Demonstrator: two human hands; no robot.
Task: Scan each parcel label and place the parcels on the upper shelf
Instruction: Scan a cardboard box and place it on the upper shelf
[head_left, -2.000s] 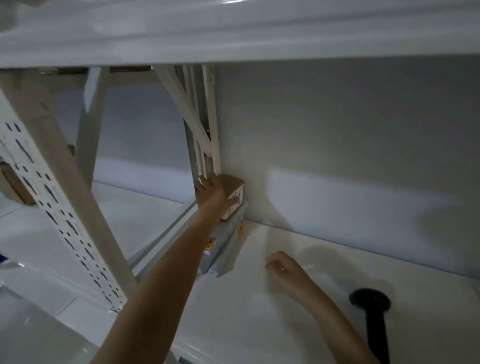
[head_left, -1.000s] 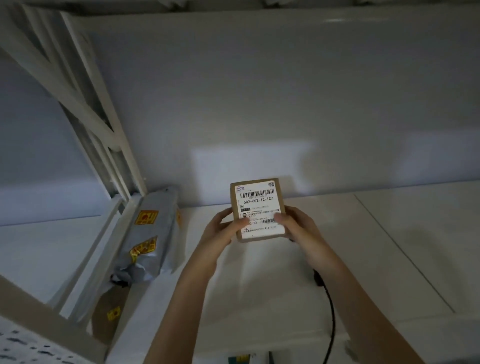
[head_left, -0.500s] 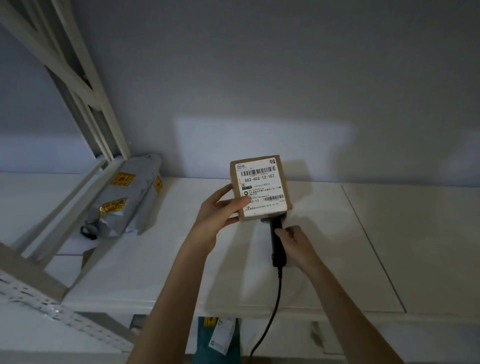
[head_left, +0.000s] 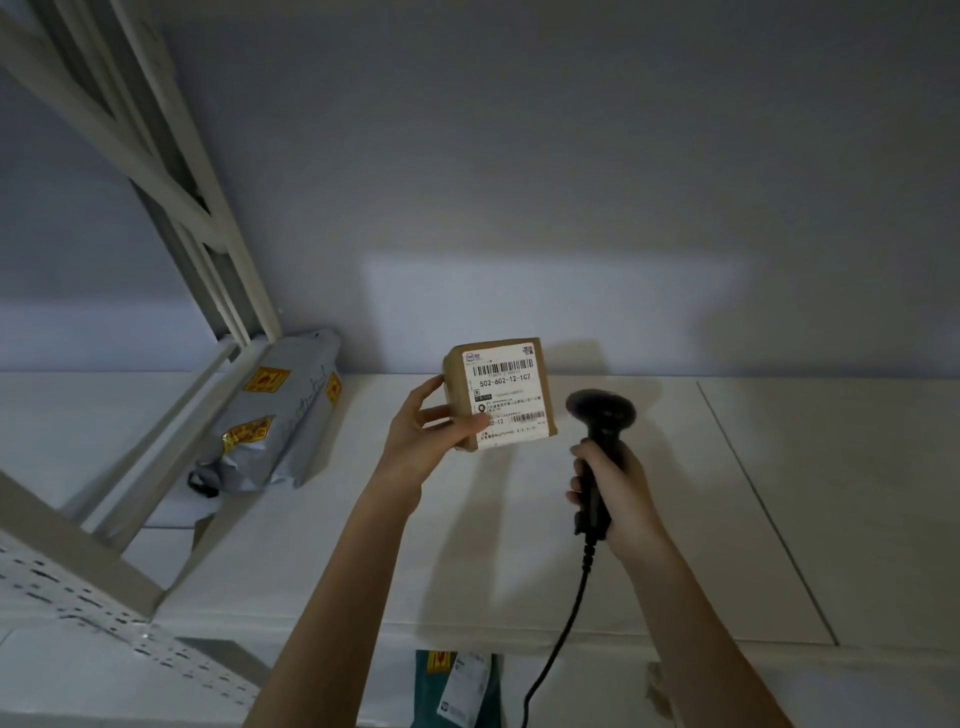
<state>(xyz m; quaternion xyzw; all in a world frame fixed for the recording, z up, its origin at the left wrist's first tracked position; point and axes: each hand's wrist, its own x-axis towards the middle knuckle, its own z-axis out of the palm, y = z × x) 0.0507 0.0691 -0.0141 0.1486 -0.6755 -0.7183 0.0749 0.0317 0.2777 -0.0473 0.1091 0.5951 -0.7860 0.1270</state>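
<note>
A small brown cardboard parcel (head_left: 501, 392) with a white barcode label facing me is held above the white shelf (head_left: 675, 519) by my left hand (head_left: 423, 431), which grips its left edge. My right hand (head_left: 610, 493) is wrapped around the handle of a black corded barcode scanner (head_left: 600, 421). The scanner's head stands upright just right of the parcel, a small gap apart. A grey plastic mailer parcel (head_left: 275, 415) with yellow stickers lies on the shelf at the left, against the frame.
White metal uprights and diagonal braces (head_left: 171, 171) rise at the left, with a perforated post (head_left: 78, 597) lower left. The grey wall stands close behind the shelf. Below the shelf's front edge a teal parcel (head_left: 457, 686) shows. The scanner cable (head_left: 566, 623) hangs down over the front edge.
My left hand took the parcel from the shelf's corner and brought it in front of me. My right hand picked up the scanner and raised it beside the label.
</note>
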